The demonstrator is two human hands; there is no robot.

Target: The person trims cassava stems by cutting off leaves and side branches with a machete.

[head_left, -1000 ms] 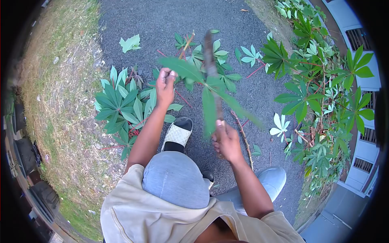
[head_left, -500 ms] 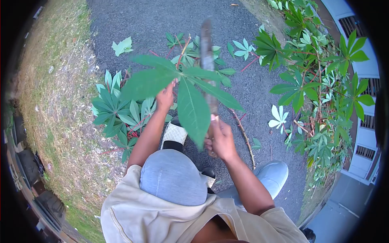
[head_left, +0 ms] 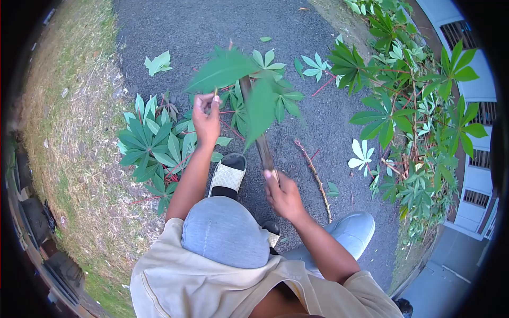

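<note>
Swung leftward since the earlier frame, the long, dark-bladed knife [head_left: 264, 151] now slants behind the broad, green, lobed leaf [head_left: 262, 106], apparently bringing blade and leaf together beyond the cream quilted left sandal [head_left: 227, 177]. Right of that sandal, the right hand [head_left: 285, 196] grips the knife; beyond it, the left hand [head_left: 207, 119] pinches a thin yellowish stalk [head_left: 216, 91]. Counted: one knife, one raised leaf, two sandals, one long brown stick [head_left: 319, 183]; heaped green leaves [head_left: 146, 140] overlap too much
</note>
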